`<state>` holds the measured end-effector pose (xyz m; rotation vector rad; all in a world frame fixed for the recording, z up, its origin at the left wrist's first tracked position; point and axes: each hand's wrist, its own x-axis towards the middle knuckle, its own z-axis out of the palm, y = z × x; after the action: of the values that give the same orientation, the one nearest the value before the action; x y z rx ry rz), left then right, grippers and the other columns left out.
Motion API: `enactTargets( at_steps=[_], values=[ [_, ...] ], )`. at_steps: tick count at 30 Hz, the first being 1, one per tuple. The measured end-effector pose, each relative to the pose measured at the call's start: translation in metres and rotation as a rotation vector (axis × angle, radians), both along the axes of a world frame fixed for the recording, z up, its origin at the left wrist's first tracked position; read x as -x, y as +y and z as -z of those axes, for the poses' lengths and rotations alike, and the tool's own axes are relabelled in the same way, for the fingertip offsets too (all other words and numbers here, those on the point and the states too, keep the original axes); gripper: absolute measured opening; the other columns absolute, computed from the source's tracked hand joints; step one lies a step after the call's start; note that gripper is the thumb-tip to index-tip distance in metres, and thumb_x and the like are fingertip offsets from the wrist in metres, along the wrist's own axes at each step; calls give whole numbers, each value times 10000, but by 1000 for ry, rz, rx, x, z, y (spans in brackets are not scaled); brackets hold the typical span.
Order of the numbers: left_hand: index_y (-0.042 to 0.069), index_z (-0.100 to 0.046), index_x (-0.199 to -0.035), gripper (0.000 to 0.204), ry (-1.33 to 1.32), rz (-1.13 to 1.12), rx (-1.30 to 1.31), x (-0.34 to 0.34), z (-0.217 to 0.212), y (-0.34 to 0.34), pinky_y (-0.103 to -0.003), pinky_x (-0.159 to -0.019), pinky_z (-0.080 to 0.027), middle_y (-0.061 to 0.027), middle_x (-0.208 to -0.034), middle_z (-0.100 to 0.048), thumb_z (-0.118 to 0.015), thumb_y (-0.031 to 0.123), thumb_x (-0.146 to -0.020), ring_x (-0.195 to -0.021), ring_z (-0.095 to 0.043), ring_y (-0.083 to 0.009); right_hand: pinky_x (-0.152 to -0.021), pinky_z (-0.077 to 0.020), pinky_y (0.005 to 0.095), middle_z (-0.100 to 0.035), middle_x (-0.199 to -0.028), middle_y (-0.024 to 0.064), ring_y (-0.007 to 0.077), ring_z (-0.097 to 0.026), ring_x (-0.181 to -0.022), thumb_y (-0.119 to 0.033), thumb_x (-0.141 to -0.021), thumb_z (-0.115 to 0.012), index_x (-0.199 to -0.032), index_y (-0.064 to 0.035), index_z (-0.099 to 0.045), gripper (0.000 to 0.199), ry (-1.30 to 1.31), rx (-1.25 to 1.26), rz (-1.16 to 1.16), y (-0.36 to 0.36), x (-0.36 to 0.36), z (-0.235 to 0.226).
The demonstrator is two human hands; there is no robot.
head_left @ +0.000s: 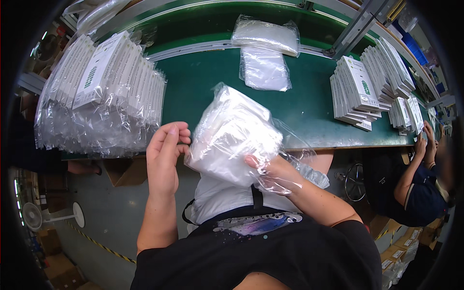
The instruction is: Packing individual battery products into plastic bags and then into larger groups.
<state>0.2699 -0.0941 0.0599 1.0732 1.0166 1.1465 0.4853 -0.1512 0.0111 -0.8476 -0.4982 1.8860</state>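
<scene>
My right hand (278, 173) pinches this slick plastic bundle (234, 133) | left hand (165, 150) half-open beside its edge, touch unclear | grip slackens, film could slither loose!

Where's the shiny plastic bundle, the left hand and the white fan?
Shiny plastic bundle (234, 137), head view: middle of its top.
Left hand (164, 151), head view: near the thumb's base.
White fan (32, 216), head view: its round head.

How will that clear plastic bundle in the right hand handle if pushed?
The plastic bundle is probably floppy at its edges, since loose film hangs out beside the right hand. Its glossy surface suggests it may be slippery. That thin, wrinkled film would likely crumple.
</scene>
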Motion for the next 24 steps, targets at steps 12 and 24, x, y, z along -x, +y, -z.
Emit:
enactTargets(
  at_steps=[12, 24],
  values=[
    [-11, -505, -1213, 483, -682, 424, 753, -25, 32, -1, -351, -944, -453, -150, -1169, -586, -486, 388, -941, -1080, -570, -220, -900, -429, 301, -611, -1108, 89, 155, -551, -1029, -172, -772, -741, -1200, 13, -540, 508, -430, 2, -367, -20, -34, -58],
    [-35, -466, -1243, 435, -777, 361, 642, -56, -4, -14, -366, -978, -427, -144, -1201, -565, -481, 288, -952, -1120, -545, -221, -1025, -362, 404, -495, -1274, 195, 297, -485, -1195, -159, -771, -665, -1325, 54, -367, 664, -179, -62, 72, -48, -77, -44]
  ],
)
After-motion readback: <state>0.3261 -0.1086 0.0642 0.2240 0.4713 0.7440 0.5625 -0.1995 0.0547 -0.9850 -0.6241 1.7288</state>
